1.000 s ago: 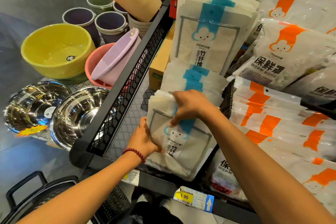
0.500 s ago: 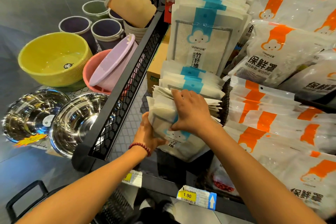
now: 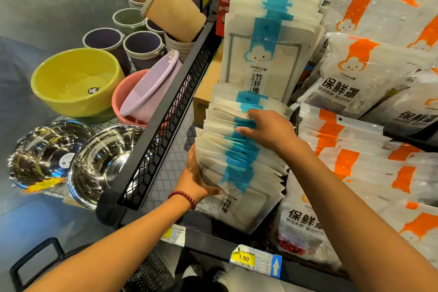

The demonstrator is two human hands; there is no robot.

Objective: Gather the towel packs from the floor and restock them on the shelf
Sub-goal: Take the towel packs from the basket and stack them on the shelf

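Now hands [image 3: 193, 180] [image 3: 267, 130] hold towel pks [image 3: 239, 163].

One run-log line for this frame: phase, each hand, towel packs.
phase: restocking shelf | towel packs: blue-striped stack, fanned | left hand: holds stack's left side | right hand: holds pack tops
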